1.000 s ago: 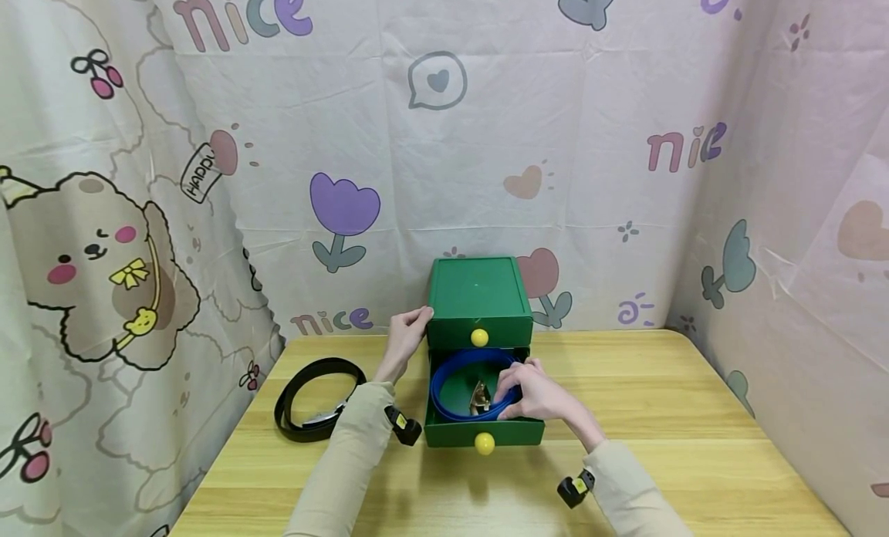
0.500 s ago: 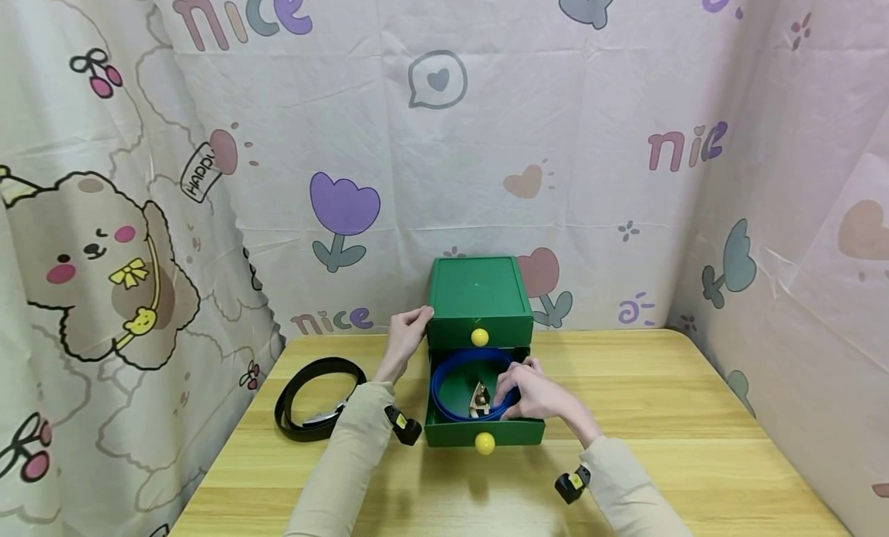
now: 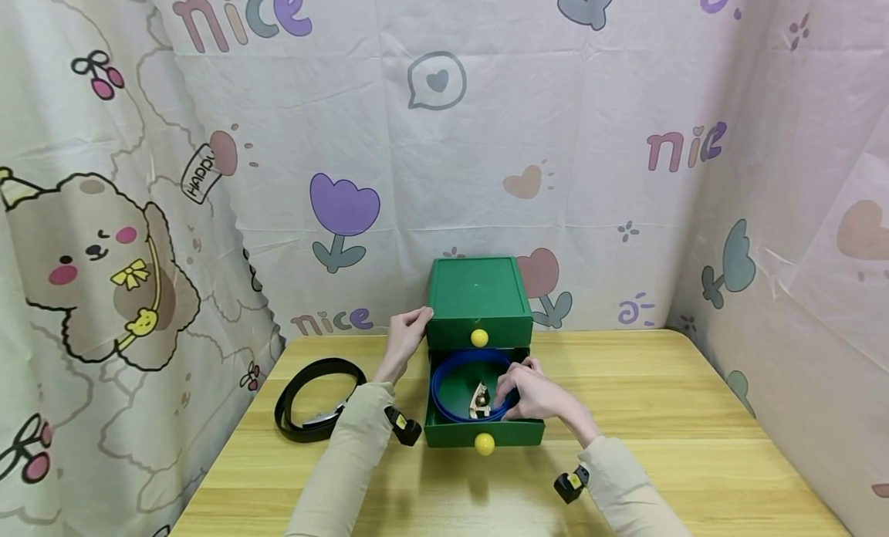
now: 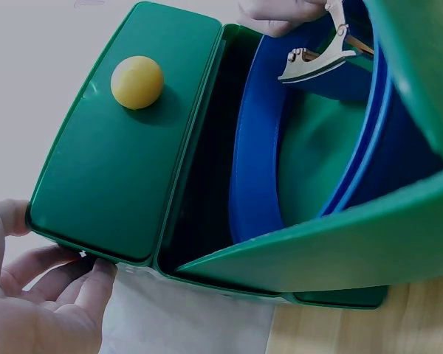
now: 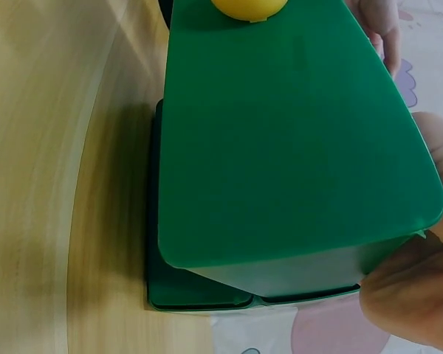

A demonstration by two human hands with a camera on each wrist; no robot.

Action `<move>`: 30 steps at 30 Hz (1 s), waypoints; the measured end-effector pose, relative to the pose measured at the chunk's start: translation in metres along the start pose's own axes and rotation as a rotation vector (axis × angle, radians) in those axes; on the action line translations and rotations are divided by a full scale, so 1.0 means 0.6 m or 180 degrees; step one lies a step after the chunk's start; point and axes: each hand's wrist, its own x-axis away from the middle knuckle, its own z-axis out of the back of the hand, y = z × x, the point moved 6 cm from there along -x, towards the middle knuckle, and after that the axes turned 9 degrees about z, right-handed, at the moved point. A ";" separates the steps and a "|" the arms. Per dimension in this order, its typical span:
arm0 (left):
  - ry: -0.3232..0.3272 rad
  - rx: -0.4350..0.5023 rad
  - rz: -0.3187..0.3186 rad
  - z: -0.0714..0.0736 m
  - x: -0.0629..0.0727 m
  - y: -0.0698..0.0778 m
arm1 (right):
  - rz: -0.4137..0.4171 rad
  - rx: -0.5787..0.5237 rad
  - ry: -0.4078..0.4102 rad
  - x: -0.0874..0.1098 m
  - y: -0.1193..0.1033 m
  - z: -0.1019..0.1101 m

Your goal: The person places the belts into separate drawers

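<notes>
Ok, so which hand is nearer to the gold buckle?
Right. The right hand is over the right side of the open drawer, close beside the gold buckle; the left hand is farther, touching the front corner of the green box.

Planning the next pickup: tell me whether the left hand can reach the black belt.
Likely yes: nothing visible lies on the black belt, though the left hand must first leave the green cabinet.

From the near left, the left arm (image 3: 343,467) stretches far, its left hand (image 3: 404,340) holding thumb (image 4: 9,216) opposite bent fingers (image 4: 48,274), while the right arm (image 3: 632,483) slants leftward, the nearer right hand (image 3: 533,393) bent downward, gripping.
</notes>
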 end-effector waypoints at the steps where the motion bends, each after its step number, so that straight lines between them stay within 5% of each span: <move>1: -0.0002 0.0000 -0.0002 0.000 0.000 0.000 | -0.0002 0.0016 -0.0002 0.000 0.000 0.000; 30: -0.0010 -0.0023 -0.0010 0.000 -0.001 -0.001 | 0.0057 0.0225 -0.0043 0.004 -0.006 -0.005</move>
